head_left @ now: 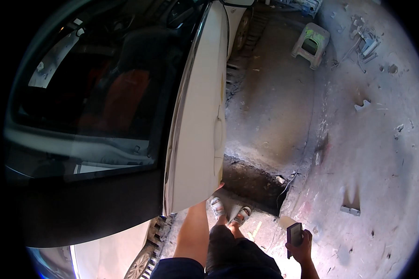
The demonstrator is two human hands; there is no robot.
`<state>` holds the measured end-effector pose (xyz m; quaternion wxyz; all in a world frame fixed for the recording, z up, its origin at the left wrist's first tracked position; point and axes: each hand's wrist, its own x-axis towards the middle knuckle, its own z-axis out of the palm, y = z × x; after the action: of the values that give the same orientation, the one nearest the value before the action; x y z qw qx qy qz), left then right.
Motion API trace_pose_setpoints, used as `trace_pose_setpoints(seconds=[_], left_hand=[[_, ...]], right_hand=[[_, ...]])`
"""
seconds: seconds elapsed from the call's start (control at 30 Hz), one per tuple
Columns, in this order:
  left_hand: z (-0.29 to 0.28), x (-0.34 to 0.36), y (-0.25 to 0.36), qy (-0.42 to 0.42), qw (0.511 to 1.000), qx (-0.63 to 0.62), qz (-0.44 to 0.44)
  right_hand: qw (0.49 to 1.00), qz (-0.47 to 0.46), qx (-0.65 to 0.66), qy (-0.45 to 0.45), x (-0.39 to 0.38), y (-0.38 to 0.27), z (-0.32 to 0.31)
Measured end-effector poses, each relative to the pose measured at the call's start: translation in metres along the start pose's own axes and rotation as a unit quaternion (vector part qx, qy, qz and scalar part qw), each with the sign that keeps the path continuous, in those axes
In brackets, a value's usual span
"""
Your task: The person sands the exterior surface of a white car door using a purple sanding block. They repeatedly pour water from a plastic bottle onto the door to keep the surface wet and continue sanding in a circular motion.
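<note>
A car (198,116) with a pale, dull-coated side stands at my left. My left arm reaches down against the lower rear part of that side. Only a few fingertips of my left hand (220,186) show past the panel's edge; the rest is hidden. Out to the right, away from the car, my right hand (304,246) grips a dark rectangular block (293,237) with a greyish face, held upright on its narrow end. A beige flap or patch (287,222) shows just beyond the block; I cannot tell whether it is attached.
In front of my sandalled feet lies a sunken pit (253,186) in the concrete, with a thin cable at its right edge. A paint-spotted plastic stool (312,45) stands farther ahead. Scraps (368,46) and a small metal piece (350,210) lie on the floor at right.
</note>
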<state>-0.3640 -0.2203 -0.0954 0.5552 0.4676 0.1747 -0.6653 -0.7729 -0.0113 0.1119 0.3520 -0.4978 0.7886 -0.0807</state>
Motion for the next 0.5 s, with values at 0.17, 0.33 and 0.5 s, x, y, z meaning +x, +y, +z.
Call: trace_pose_setpoints(seconds=[0.17,0.33,0.5], left_hand=[[-0.002,-0.001,0.003,0.001,1.000,-0.005,0.000],[0.000,-0.003,0.005,0.005,1.000,-0.004,-0.002],[-0.001,-0.004,0.006,0.009,1.000,-0.004,-0.004]], right_hand=[[1.000,-0.015,0.004,0.003,-0.004,0.006,0.001],[0.999,-0.032,-0.018,0.003,-0.004,0.015,0.001],[0.997,-0.053,-0.043,0.026,-0.005,0.024,0.003]])
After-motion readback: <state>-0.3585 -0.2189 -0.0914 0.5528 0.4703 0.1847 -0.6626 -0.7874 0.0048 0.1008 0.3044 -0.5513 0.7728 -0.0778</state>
